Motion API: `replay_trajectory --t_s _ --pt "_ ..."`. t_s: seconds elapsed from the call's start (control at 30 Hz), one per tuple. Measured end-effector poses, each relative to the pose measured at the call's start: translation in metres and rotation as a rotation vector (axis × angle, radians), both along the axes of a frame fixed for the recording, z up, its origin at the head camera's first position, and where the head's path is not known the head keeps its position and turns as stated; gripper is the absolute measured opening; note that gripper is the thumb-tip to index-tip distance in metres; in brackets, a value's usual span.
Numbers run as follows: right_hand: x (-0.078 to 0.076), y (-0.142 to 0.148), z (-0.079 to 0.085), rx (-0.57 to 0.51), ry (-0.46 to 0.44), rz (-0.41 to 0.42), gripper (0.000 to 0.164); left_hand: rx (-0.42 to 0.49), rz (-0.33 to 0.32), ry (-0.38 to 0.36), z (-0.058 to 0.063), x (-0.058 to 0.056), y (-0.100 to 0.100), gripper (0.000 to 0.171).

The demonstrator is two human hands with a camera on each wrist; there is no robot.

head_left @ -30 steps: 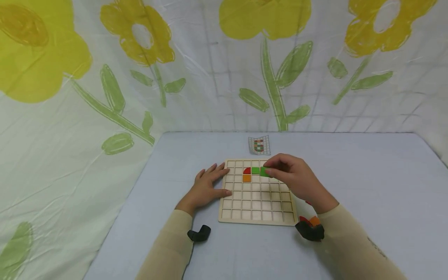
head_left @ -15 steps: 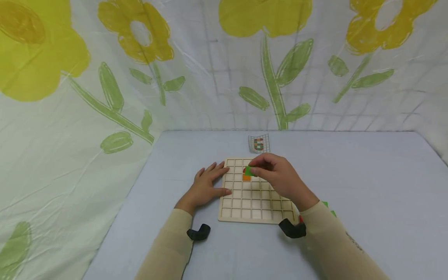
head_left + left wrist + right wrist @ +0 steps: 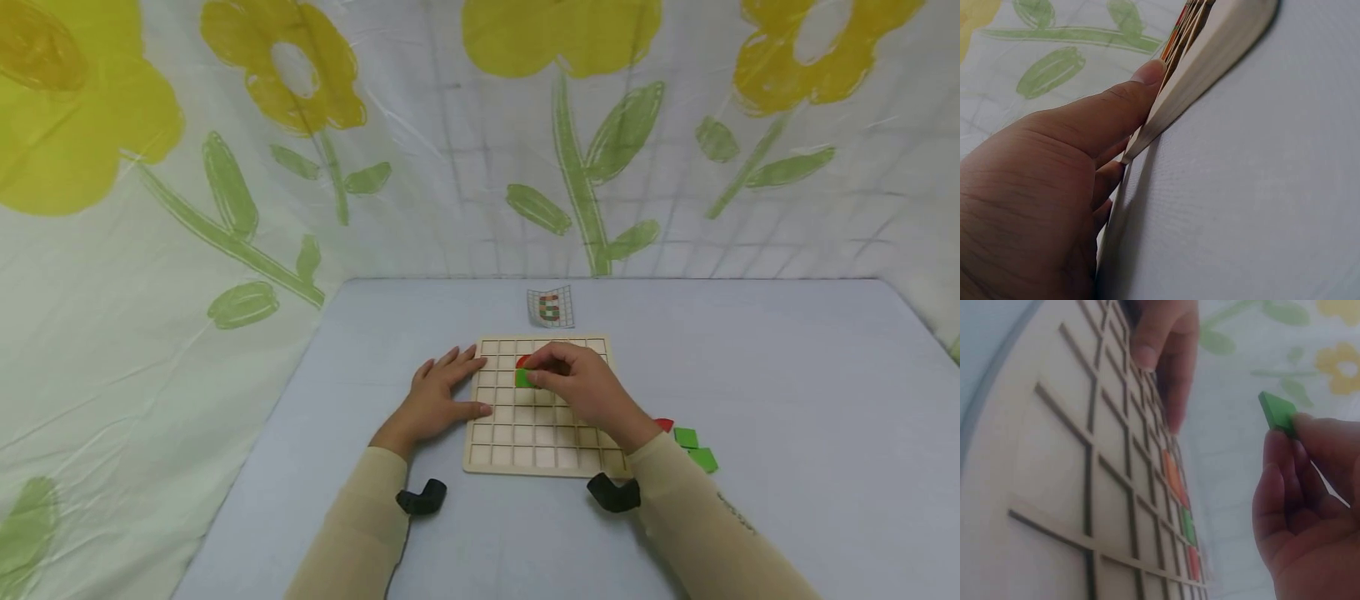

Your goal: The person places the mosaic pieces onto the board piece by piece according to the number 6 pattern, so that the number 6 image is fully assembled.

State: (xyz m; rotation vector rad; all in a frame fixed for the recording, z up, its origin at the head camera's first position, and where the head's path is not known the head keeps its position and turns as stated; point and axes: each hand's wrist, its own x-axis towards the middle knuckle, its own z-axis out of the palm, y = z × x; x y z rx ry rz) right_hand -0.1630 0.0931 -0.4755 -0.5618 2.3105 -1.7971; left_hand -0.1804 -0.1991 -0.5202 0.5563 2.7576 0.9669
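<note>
From the head view, a wooden grid board (image 3: 542, 412) lies near the middle of the pale blue desk (image 3: 787, 375). The left hand (image 3: 437, 402) rests flat on the desk against the board's left edge, its fingers straight and spread, the fingertips lying over the left column of cells. The right hand (image 3: 583, 390) hovers over the upper middle of the board, its curled fingers pinching a green tile (image 3: 525, 378). A red tile (image 3: 522, 362) sits in a cell just behind the green one. Just off the board's right edge lie loose green tiles (image 3: 693, 448) and a red piece (image 3: 663, 425), close together on the desk. A small pattern card (image 3: 551, 307) lies just beyond the board's far edge. A sheet printed with yellow flowers (image 3: 300, 150) hangs behind the desk.

From the left wrist view, the left hand (image 3: 1041, 206) lies beside the board's edge (image 3: 1210, 69), the thumb stretched straight along that edge and touching it.

From the right wrist view, the right hand (image 3: 1310, 506) grips the green tile (image 3: 1277, 411) at its fingertips, held clear above the board (image 3: 1066, 487). Orange, green and red tiles (image 3: 1182, 512) sit in a line of cells. The left hand's fingers (image 3: 1166, 344) rest on the board's far side.
</note>
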Motion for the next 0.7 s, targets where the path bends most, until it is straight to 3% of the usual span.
replay_trajectory --t_s 0.4,0.7 --pt "-0.004 -0.006 -0.026 0.151 -0.010 -0.036 0.013 -0.010 0.002 0.003 -0.002 0.000 -0.002 0.089" --pt "-0.004 -0.006 -0.032 0.273 0.038 -0.036 0.013 -0.013 0.004 0.000 -0.002 0.000 -0.001 0.089"
